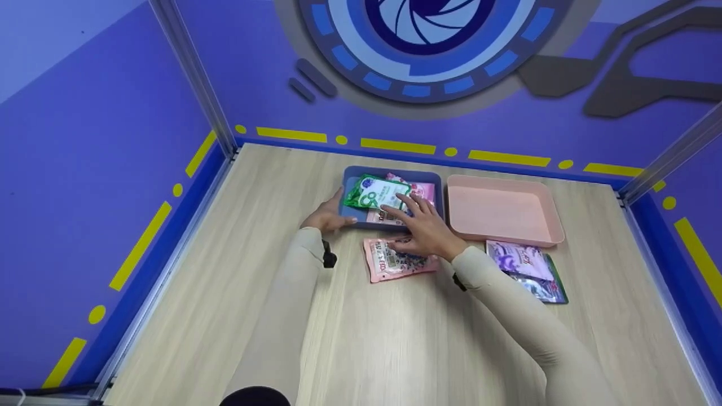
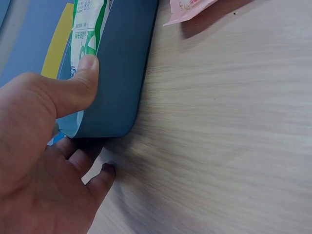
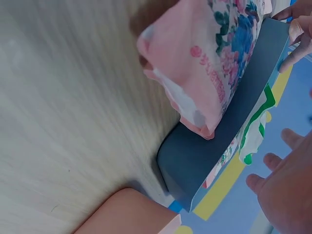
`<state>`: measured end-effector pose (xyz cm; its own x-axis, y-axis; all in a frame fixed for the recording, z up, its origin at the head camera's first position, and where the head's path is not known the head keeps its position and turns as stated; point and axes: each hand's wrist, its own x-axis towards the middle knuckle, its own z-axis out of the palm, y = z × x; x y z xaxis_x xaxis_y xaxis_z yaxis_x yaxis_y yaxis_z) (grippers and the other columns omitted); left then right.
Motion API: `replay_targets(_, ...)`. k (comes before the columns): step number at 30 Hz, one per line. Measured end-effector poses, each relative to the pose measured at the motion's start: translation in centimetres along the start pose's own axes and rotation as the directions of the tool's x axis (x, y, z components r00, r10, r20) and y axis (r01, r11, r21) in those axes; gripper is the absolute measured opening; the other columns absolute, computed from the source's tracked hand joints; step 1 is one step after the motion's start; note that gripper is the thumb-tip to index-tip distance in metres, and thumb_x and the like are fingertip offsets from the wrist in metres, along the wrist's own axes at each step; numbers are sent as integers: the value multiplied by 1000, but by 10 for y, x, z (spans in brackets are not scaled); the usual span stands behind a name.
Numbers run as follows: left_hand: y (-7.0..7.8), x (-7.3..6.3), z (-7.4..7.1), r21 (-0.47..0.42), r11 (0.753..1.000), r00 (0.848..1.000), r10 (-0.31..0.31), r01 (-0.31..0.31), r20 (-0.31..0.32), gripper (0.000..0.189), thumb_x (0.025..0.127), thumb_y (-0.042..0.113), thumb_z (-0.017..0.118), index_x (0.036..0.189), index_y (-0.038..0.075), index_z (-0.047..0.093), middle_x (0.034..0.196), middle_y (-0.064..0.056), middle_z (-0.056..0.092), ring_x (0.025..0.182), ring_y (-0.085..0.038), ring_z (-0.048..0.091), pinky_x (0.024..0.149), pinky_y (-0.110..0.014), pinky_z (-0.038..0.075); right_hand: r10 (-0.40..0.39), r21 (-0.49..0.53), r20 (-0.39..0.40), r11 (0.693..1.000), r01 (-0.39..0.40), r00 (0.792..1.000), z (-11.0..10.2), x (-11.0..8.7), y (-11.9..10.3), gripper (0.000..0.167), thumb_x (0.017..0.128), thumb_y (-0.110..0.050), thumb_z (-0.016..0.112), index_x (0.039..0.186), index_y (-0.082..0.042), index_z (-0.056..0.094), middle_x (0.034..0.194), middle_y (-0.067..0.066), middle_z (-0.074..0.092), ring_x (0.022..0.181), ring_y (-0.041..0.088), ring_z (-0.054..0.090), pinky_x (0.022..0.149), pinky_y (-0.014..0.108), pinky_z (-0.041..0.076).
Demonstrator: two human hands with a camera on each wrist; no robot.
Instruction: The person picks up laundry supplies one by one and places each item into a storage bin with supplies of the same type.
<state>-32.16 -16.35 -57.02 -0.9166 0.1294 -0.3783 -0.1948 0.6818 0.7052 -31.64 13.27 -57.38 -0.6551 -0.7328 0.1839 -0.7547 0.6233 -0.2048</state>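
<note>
My left hand [image 1: 326, 217] grips the left end of a blue tray [image 1: 383, 226], thumb over the rim and the other fingers against the outside in the left wrist view. A green-and-white packet [image 1: 369, 194] lies on top of pink packets [image 1: 427, 192] inside the tray. Over the tray's front right part, my right hand [image 1: 428, 230] has its fingers spread, fingertips close above the green-and-white packet, holding nothing. A pink floral packet [image 1: 389, 269] lies on the table just in front of the tray, partly hidden by the right hand.
A pink tray [image 1: 502, 208] with a bare floor stands right of the blue one. In front of it, a purple packet [image 1: 524, 259] overlaps a dark packet [image 1: 555, 290] on the wooden table [image 1: 389, 349]. Blue panels [image 1: 113, 158] enclose the table's back and sides.
</note>
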Motion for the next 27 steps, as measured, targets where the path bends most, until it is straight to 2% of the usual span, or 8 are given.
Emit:
replay_targets(5,0,-1,0,5,1000,1000,5,-5,-8,101,98,31,71,167,21,-2,171,-13,13,156,-33,16,126,-44,18,3,0,4,1000,-3,1000,1,-3,-1,101,82,-72,70,164,-41,20,170,17,16,153,48,14,116,73,20)
replay_targets(12,1,-2,0,3,1000,1000,14,-14,-10,101,98,30,71,167,21,-2,171,-14,13,156,-35,17,126,-45,18,-22,12,-19,1000,23,1000,4,-7,0,106,77,-74,74,164,-35,26,169,18,18,152,49,16,116,74,18)
replay_targets(20,0,-2,1,5,1000,1000,8,-8,-7,100,99,31,71,167,24,-1,171,-14,14,156,-35,16,126,-47,19,-22,20,0,1000,22,1000,4,-11,-3,106,75,-79,72,161,-30,34,168,17,21,150,49,20,118,71,17)
replay_targets(27,-1,-1,2,6,1000,1000,6,-6,-17,100,98,31,71,167,24,-1,171,-13,13,156,-35,15,126,-47,18,-5,20,46,1000,4,999,4,-15,-8,110,75,-79,72,163,-33,26,169,14,19,152,46,17,119,70,16)
